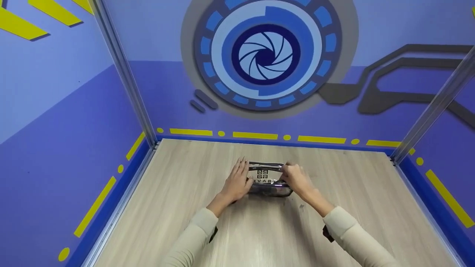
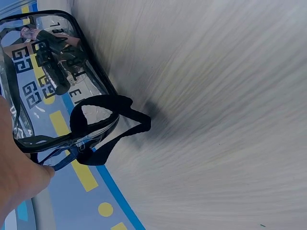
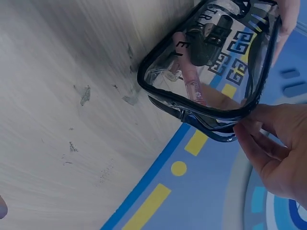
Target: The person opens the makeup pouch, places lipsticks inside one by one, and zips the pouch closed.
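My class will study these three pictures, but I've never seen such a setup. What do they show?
No machine here: just a person working bare-handed. The widest picture comes from a camera worn on the head, looking forward and down; the other two come from cameras on each wrist. On the pale wood-look table sits a clear pouch with dark edging, and inside it a pink tube and dark items. The left hand rests against one end; the right hand pinches the edge at the other.
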Demonstrator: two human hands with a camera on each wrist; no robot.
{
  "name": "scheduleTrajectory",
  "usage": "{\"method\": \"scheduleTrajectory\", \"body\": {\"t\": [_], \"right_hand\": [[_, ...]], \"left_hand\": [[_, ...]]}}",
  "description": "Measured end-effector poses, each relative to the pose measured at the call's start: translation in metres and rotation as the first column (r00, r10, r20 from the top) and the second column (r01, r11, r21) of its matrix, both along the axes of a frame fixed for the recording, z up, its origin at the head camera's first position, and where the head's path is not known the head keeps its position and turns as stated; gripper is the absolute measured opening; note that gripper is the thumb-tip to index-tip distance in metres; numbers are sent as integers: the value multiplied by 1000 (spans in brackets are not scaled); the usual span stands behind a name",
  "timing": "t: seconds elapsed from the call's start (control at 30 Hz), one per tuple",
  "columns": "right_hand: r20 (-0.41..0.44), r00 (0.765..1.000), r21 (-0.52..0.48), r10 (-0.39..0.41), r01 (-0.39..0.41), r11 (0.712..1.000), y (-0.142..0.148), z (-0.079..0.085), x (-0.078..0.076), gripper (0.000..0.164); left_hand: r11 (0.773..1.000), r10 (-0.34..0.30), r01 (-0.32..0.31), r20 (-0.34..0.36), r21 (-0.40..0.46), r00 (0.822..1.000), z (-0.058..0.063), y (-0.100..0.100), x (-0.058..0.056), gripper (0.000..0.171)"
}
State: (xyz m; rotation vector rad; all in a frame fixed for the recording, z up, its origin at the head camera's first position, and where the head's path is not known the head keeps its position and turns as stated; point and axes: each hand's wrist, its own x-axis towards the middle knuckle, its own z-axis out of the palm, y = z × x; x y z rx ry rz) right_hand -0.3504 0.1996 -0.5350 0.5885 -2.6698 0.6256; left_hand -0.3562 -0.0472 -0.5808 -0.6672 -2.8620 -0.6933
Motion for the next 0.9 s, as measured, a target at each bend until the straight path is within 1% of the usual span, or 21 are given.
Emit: {"method": "scheduleTrajectory", "body": {"t": [0.1, 0.2, 0.37, 0.47, 0.6, 0.67, 0.77, 0.83, 0.9], "right_hand": [[-7, 1000, -5, -16, 16, 1000, 1, -2, 0, 10], [0, 1000, -44, -18, 18, 999, 3, -1, -1, 13], [-2, 1000, -117, 9, -9, 993, 10, 0, -2, 12], [-21, 1000, -145, 6, -9, 989, 21, 0, 1, 10], [-23, 1000, -130, -5, 2, 991, 46, 3, 4, 7], [20, 1000, -97, -8, 10, 995, 62, 7, 7, 5], [135, 990, -14, -44, 47, 999, 91, 12, 14, 4], [231, 970, 51, -74, 63, 997, 111, 13, 21, 9], [322, 940, 111, -116, 84, 990, 131, 12, 28, 14]], "left_hand": [[1000, -3, 3, -2, -5, 1000, -1, 0, 0, 66], [1000, -3, 3, -5, -7, 1000, -2, 0, 0, 67], [1000, 1, -1, -20, -4, 1000, 0, 0, 0, 66], [1000, -4, 4, -21, 2, 1000, -1, 0, 1, 66], [1000, -7, 7, -15, 15, 1000, -2, -1, 2, 66], [1000, -6, 7, -15, 22, 1000, -3, -1, 1, 66], [1000, -5, 5, -15, 16, 1000, -3, -1, 0, 66], [1000, -5, 5, -17, 9, 1000, -2, -1, -1, 66], [1000, -7, 7, -16, 12, 1000, -2, 0, -1, 66]]}}
